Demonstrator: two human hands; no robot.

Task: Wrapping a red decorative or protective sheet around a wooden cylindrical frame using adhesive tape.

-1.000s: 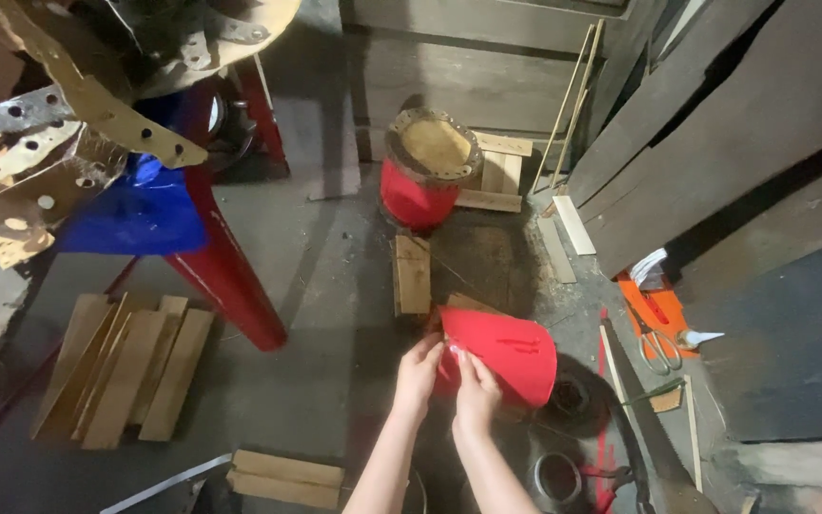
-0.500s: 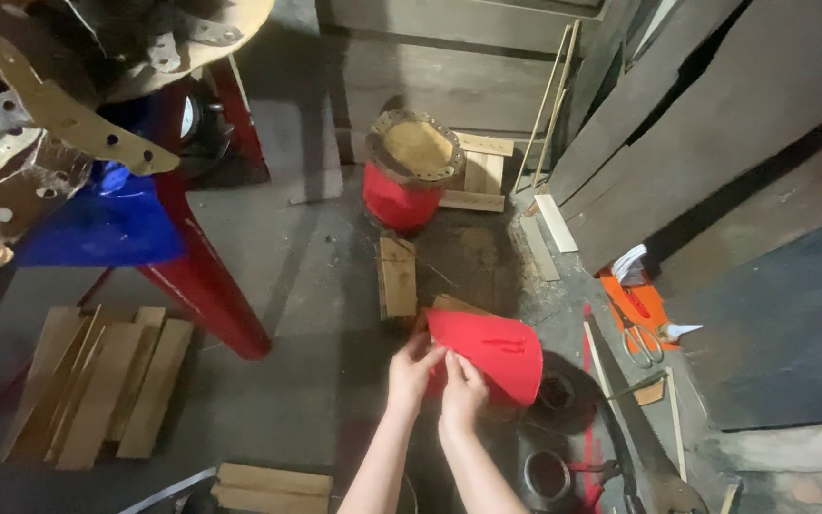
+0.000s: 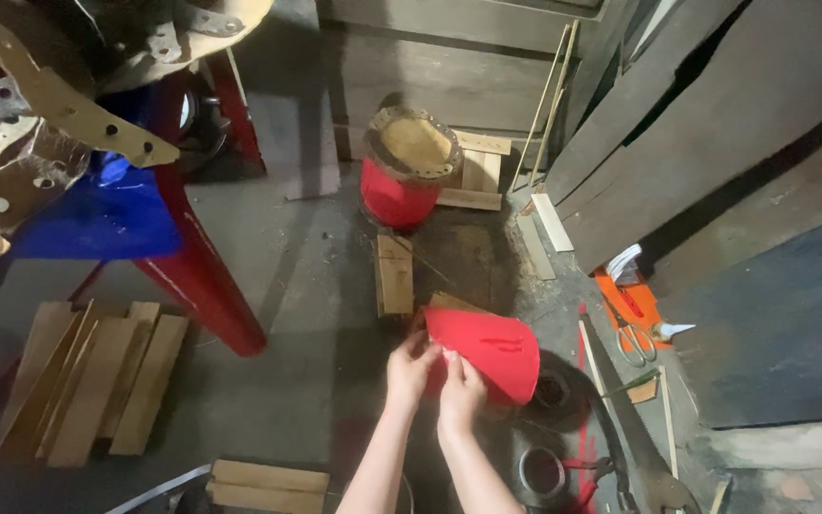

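Red cone-shaped sheet (image 3: 485,350) is held low-centre above the floor, wide end to the right, narrow end gripped by both hands. Left hand (image 3: 411,366) and right hand (image 3: 461,392) are closed on that narrow end, fingers pinching the edge. Vs. 1 s ago the sheet is seen slightly rolled tighter and shifted a bit left w/ the view; grip unchanged, so shaping appears ongoing. Just beyond: small plank (image 3: 394,274) on the floor, then red drum (image 3: 405,173) far-centre. Dark round rings (image 3: 550,392) lie right and near. Scissors (image 3: 632,335) on orange card further right. Wooden slats (image 3: 97,385) left.
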